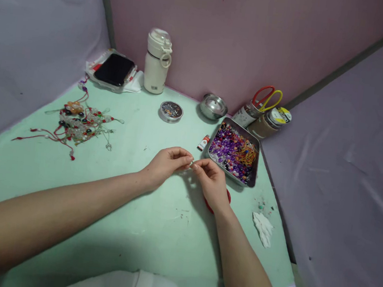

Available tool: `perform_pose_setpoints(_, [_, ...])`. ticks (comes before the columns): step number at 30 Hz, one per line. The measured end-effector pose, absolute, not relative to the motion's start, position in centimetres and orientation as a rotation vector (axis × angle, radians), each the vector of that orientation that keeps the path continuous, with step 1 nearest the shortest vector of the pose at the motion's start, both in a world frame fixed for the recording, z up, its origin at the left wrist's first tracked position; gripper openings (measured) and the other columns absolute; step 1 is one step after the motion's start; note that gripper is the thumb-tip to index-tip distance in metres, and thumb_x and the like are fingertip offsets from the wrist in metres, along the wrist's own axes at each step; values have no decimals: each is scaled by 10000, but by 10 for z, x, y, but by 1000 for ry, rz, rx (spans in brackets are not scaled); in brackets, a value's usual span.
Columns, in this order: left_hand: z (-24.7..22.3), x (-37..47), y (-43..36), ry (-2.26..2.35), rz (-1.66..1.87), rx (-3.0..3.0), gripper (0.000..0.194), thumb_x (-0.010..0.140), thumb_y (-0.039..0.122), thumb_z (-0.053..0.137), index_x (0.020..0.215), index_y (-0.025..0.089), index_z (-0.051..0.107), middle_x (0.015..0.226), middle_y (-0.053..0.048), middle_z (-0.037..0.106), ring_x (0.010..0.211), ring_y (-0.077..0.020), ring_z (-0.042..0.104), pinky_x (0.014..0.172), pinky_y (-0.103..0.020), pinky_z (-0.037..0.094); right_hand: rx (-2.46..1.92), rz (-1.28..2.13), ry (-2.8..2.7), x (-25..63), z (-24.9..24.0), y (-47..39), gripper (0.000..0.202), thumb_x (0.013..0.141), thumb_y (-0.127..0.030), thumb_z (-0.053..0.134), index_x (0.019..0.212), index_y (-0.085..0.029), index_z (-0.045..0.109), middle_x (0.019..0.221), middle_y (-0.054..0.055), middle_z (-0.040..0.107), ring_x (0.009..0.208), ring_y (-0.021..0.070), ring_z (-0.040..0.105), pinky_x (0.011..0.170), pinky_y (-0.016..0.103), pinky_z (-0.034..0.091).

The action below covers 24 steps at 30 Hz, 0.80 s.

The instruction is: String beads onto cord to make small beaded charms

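Observation:
My left hand (169, 165) and my right hand (211, 179) meet fingertip to fingertip over the middle of the table. Thumb and forefinger of each are pinched together. Between them sits a tiny pale greenish bit, too small to name. Beneath my right wrist a red curved thing (228, 196) shows in part; the rest is hidden. Just beyond my right hand stands a metal tray (255, 170) filled with purple, clear, red and black beads (224, 145) and a tangle of orange-yellow cord (246, 153). By the tray's left corner lies a small red-and-white lighter-like item (203, 142).
Beaded strings (79, 124) lie at left on the green table (125, 242). Along the back are a phone (115, 69), white bottle (157, 63), round spool (171, 111), metal bowl (213, 106) and jars (266, 124) with red and yellow handles. Crumpled tissue (262, 228) lies right.

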<state>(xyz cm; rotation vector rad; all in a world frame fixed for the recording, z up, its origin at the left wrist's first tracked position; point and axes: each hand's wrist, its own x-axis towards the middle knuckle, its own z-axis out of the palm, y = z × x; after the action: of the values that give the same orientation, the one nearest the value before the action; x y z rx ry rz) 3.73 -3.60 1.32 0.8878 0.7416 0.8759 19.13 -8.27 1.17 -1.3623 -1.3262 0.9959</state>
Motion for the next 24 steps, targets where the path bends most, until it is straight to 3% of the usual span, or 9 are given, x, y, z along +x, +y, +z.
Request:
perform_pose_setpoints(4, [14,33,-30,637,922,786,231,760,349,717,806,173,575,751,16,600,726,-107,595,810,-312,497,-1282,1158,-1127,193,12,-80,213,801,-417,643,809,-220,562,801,16,637,665,131,525,607,261,431])
perform_pose_setpoints(9, [14,31,-26,647,952,773,185,802,308,684,814,190,542,614,65,521,471,-32,373,594,-204,426,-1273,1244,-962,193,13,-78,277,733,-436,695,771,-227,518,701,-16,591,577,111,482,548,243,392])
perform_pose_setpoints(13, [13,32,-25,663,979,766,161,794,270,678,787,182,543,580,53,514,471,-42,355,509,-184,330,-1254,1252,-946,193,13,-78,250,725,-400,703,757,-222,530,667,-28,567,556,100,457,529,233,361])
perform_pose_setpoints(16, [13,33,-26,693,988,772,154,790,259,673,775,181,542,577,48,519,468,-46,351,500,-194,317,-1269,1231,-959,193,13,-78,246,732,-410,692,761,-227,531,670,-25,574,551,104,457,527,241,373])
perform_pose_setpoints(24, [13,33,-29,702,958,841,193,795,328,674,812,177,554,672,44,565,505,-46,441,619,-234,444,-1292,1257,-978,194,15,-80,263,745,-437,692,779,-224,542,744,3,639,595,120,527,572,261,442])
